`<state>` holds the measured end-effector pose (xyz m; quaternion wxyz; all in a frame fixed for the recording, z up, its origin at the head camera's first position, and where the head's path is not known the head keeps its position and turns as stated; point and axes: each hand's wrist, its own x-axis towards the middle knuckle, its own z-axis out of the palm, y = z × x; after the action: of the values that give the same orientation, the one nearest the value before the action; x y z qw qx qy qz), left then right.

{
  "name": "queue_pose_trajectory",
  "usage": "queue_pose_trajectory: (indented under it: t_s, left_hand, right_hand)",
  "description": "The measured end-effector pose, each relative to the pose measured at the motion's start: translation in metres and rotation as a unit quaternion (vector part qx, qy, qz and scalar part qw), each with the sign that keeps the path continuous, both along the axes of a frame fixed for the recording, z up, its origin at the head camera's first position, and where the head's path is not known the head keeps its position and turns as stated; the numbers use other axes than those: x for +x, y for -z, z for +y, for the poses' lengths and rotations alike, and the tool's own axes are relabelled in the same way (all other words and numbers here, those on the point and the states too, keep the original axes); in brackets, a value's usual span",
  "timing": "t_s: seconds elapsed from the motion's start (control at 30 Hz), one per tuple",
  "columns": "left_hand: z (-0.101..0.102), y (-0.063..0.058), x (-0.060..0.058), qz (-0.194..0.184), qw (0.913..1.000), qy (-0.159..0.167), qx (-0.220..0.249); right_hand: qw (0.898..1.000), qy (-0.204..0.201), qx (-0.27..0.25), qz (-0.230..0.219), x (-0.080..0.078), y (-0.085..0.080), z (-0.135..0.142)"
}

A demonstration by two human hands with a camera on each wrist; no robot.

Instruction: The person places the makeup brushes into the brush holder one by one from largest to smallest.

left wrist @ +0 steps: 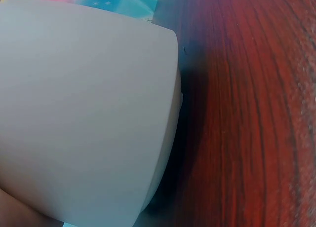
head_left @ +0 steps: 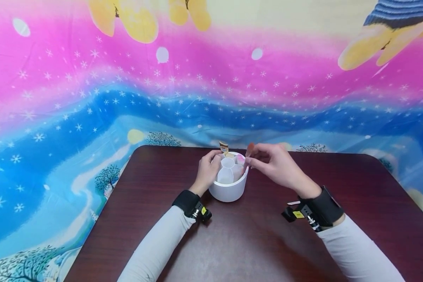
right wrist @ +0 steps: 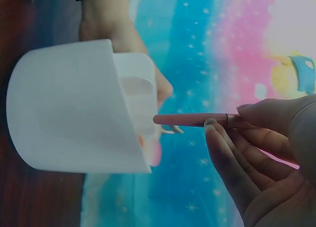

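Observation:
A round white organizer (head_left: 227, 192) with several inner compartments stands on the table. My left hand (head_left: 208, 169) grips its left side, fingers at the rim. In the left wrist view the organizer's wall (left wrist: 89, 103) fills much of the frame and hides most of that hand. Over the right rim, my right hand (head_left: 276, 164) pinches a slim makeup brush (head_left: 250, 149) between thumb and fingers. The brush's pink handle (right wrist: 182, 120) points toward the compartments in the right wrist view. A gold-and-brown packet or tube (head_left: 223, 147) and a pink item (head_left: 240, 158) poke out of the organizer.
The dark reddish wooden table (head_left: 253, 243) runs to rounded far corners. Behind it hangs a colourful printed cloth (head_left: 211, 90) that meets the far edge. Black wrist straps (head_left: 322, 206) with small cameras sit on both wrists.

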<state>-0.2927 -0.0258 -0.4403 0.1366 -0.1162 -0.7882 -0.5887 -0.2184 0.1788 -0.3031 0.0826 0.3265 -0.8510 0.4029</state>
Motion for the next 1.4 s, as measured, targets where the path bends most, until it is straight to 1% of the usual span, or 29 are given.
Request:
queue_pose_trajectory:
  t_s: [0.07, 0.1, 0.17, 0.3, 0.47, 0.57, 0.7, 0.8, 0.9, 1.07, 1.13, 1.27, 1.4]
  left_hand:
    - [0.0, 0.001, -0.001, -0.002, 1.0, 0.001, 0.0]
    - [0.0, 0.001, -0.001, -0.002, 1.0, 0.002, 0.001]
    - [0.0, 0.002, -0.001, -0.003, 1.0, 0.002, 0.001]
    - [0.0, 0.002, -0.002, 0.001, 1.0, -0.002, 0.001]
    - [0.001, 0.001, -0.002, 0.001, 1.0, -0.007, -0.003]
    - [0.002, 0.0, -0.001, -0.005, 0.9999, -0.007, -0.008]
    - [0.001, -0.001, 0.0, -0.008, 0.9999, -0.008, -0.004]
    - [0.001, -0.002, 0.001, -0.007, 0.9999, -0.007, -0.001]
    - [0.0, -0.002, 0.0, -0.005, 1.0, -0.006, -0.004]
    - [0.0, -0.001, -0.003, 0.007, 0.9999, -0.01, -0.005]
    - [0.0, -0.001, -0.004, 0.009, 0.9999, -0.009, -0.003]
    - [0.0, -0.001, -0.003, 0.008, 0.9999, -0.008, -0.002]
    - [0.002, 0.0, -0.003, 0.003, 0.9999, -0.013, -0.007]
  right_hand:
    - [1.0, -0.012, -0.002, -0.002, 0.003, -0.001, -0.006]
    - [1.0, -0.019, -0.003, -0.002, 0.002, 0.002, -0.007]
    - [0.999, -0.035, -0.004, -0.002, -0.003, 0.011, -0.008]
    - [0.999, -0.045, 0.002, -0.018, -0.016, 0.03, -0.006]
    - [1.0, -0.016, 0.02, -0.006, -0.023, 0.039, -0.002]
    - [1.0, 0.006, 0.028, 0.002, -0.022, 0.039, 0.003]
    - [0.999, 0.022, 0.037, 0.0, -0.019, 0.037, 0.012]
    - [0.998, 0.033, 0.045, 0.008, -0.016, 0.034, 0.022]
    - [0.997, 0.052, 0.057, 0.024, -0.013, 0.031, 0.036]
    - [0.991, 0.08, 0.084, 0.059, -0.009, 0.03, 0.065]
    - [0.989, 0.089, 0.096, 0.064, -0.008, 0.032, 0.077]
    - [0.986, 0.104, 0.128, 0.036, -0.003, 0.04, 0.1]
    - [0.98, 0.105, 0.171, 0.008, 0.0, 0.053, 0.122]
